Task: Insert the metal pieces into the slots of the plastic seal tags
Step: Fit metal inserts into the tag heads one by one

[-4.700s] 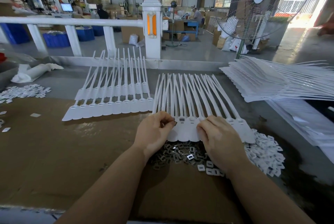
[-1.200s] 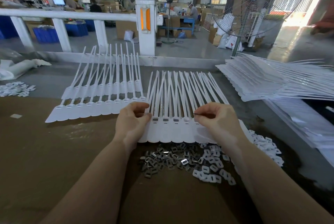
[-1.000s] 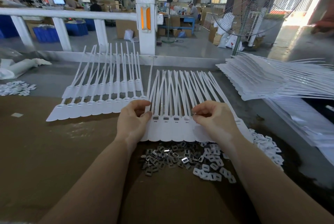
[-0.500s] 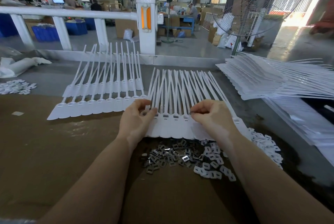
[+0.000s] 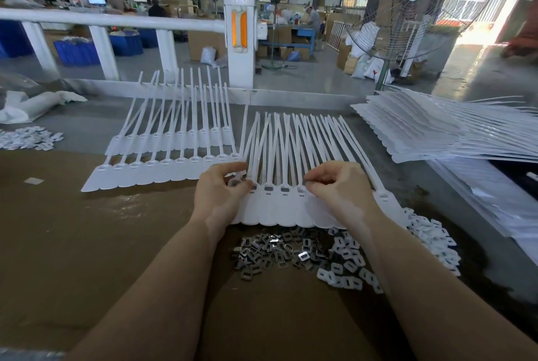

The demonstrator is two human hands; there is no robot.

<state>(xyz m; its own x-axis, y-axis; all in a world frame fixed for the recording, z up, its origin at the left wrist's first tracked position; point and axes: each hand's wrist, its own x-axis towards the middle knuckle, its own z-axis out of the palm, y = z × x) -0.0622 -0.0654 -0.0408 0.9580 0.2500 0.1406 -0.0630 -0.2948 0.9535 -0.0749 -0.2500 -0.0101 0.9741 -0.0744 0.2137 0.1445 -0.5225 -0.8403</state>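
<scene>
Your left hand (image 5: 222,194), at centre frame, had its fingers curled and its thumb and forefinger pinched at the leftmost head of the near strip of seal tags (image 5: 279,209); a dark piece showed at the fingertips, probably a metal insert, though it was too small to confirm. Your right hand (image 5: 339,188), just right of centre, was likewise curled, its fingertips pinched together over a tag head further along the same strip; what it gripped, if anything, could not be told.

Between the two hands, three tag heads (image 5: 283,189) showed dark rectangles in their slots, which read as inserts already seated. The strip lay flat on the brown cardboard work surface (image 5: 87,244), its tails fanning toward the upper centre.

Just below the strip, at lower centre, lay the loose pile of metal pieces (image 5: 270,250), and touching it on the right a heap of white plastic clips (image 5: 422,238). Two further strips of tags (image 5: 163,162) lay at left of centre; a stack of strips (image 5: 436,133) occupied the right edge.

The step in hand appeared to be seating pieces at both ends of the near strip. The next move would call for pressing each piece squarely home in its slot, then drawing fresh pieces from the pile below.
</scene>
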